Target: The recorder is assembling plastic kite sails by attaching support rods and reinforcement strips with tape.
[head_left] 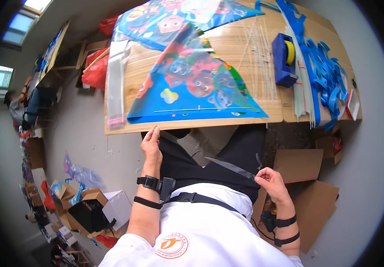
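My right hand (272, 181) pinches one end of a narrow strip of clear plastic (231, 166), which points left across my lap. Just below the table's front edge is my left hand (152, 144), fingertips pressed together; anything between them is too small to make out. In front of it, a triangular kite (189, 84) of blue sheet with a printed cartoon pattern lies on the wooden table (134, 66). A thin white rod (174, 110) runs along the kite's near edge. Behind lies another printed blue sheet (147, 26), partly overlapped by the kite's tip.
Flat clear sleeves (117, 84) lie along the table's left side. A blue tape dispenser (284, 60) stands right of several thin rods (258, 58), beside tangled blue ribbons (330, 89). Open cardboard boxes (310, 209) sit at my right, more clutter (92, 209) at lower left. Another person (18, 109) sits far left.
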A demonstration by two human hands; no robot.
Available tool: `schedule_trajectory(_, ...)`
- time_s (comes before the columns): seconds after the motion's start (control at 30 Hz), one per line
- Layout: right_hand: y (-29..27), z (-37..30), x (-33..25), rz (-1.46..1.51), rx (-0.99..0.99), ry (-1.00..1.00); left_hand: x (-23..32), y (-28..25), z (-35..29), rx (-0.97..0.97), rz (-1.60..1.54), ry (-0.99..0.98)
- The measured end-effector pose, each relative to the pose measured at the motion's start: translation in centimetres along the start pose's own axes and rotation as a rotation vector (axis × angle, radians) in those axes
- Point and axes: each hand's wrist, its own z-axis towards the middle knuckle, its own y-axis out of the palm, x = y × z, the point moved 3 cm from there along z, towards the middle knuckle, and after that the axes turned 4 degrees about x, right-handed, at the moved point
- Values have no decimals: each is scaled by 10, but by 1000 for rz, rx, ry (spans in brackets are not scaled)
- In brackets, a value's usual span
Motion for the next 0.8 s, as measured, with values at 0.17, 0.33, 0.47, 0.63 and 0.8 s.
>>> schedule_trajectory(0.17, 14, -4, -9, -145, 18, -29, -3, -53, -8, -76, -113, -91)
schedule_trajectory(0.33, 31, -5, -29, -286, 7, -44, -9, -80, -6, -133, -265, -92)
schedule_trajectory(0.47, 35, -7, -34, -332, 31, -42, -13, -82, -4, -201, -307, -130)
schedule_trajectory(0.63, 32, 1, -31, -264, 65, -31, -3, -79, -1, -197, -201, -89)
schedule_trajectory(0.8, 32, 40, -42, -71, 97, -118, 15, -70, 7, -118, -172, -61)
